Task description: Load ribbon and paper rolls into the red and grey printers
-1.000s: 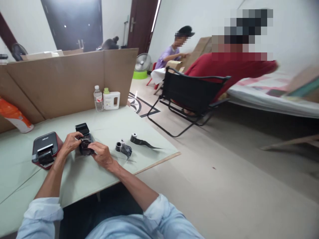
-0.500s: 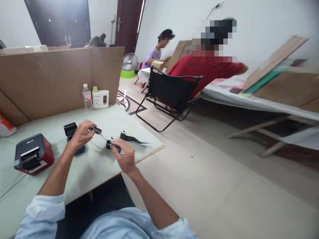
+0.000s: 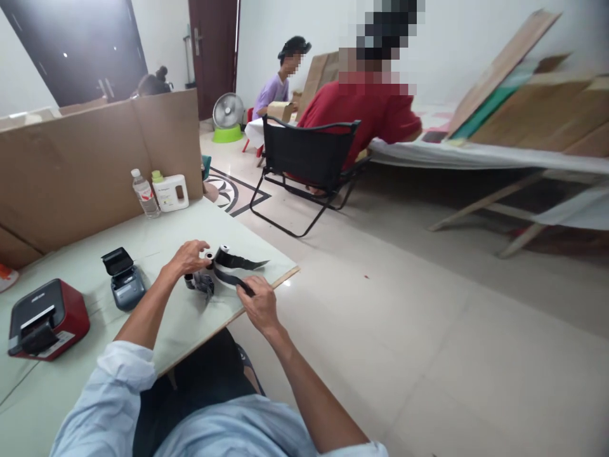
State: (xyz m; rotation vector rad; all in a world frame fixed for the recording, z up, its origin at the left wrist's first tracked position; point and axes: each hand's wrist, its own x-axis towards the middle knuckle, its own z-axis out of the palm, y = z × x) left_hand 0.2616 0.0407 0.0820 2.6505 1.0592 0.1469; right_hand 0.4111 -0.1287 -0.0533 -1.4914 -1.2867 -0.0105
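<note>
My left hand (image 3: pixel 189 256) is curled around a small roll (image 3: pixel 209 256) with a white end and black strip wound on it. From beside it a black strip (image 3: pixel 231 277) runs to my right hand (image 3: pixel 259 304), whose fingers are closed on its loose end near the table's front edge. Just behind lies a second roll (image 3: pixel 224 249), with its own black tail (image 3: pixel 247 262) spread over the tabletop. A crumpled dark strip with a roll (image 3: pixel 202 284) rests below my left hand. How firmly the left fingers grip is partly hidden.
A blue-grey device (image 3: pixel 127 287) with its lid raised and a red-and-black printer (image 3: pixel 47 320) stand to the left. A water bottle (image 3: pixel 145 193) and white jug (image 3: pixel 171 193) stand before a cardboard screen (image 3: pixel 95 171). Two people sit beyond, one in a black chair (image 3: pixel 311 152).
My left hand has moved right and down to the rolls, away from the open device. My right hand has shifted right with a strip. The crumpled strip now lies on the table. The view has turned.
</note>
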